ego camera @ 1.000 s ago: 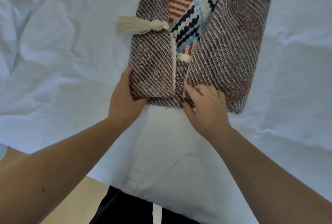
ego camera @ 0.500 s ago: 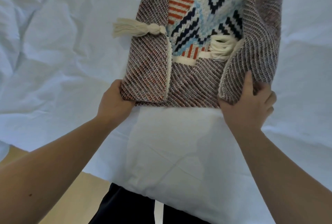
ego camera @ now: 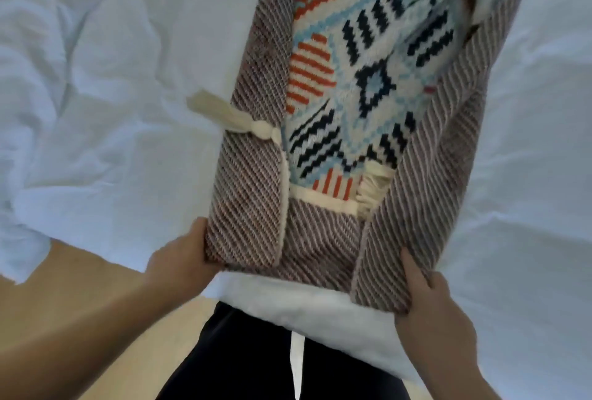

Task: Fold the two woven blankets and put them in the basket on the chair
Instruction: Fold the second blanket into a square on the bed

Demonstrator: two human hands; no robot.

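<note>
- Gripping the near left corner of a brown diagonal-ribbed woven blanket [ego camera: 250,194], the left hand [ego camera: 179,263] has its thumb up along the folded edge and its fingers hidden beneath.
- At the near right corner, the right hand [ego camera: 432,313] pinches the thick folded flap, thumb on top and fingers curled behind.
- Both side flaps turn inward, leaving a patterned face of orange, navy and pale blue showing between them.
- A cream tassel [ego camera: 224,117] sticks out left from the left flap; cream fringe [ego camera: 373,189] peeks out by the right flap.
- Beneath the blanket lies a rumpled white bed sheet [ego camera: 112,63].
</note>
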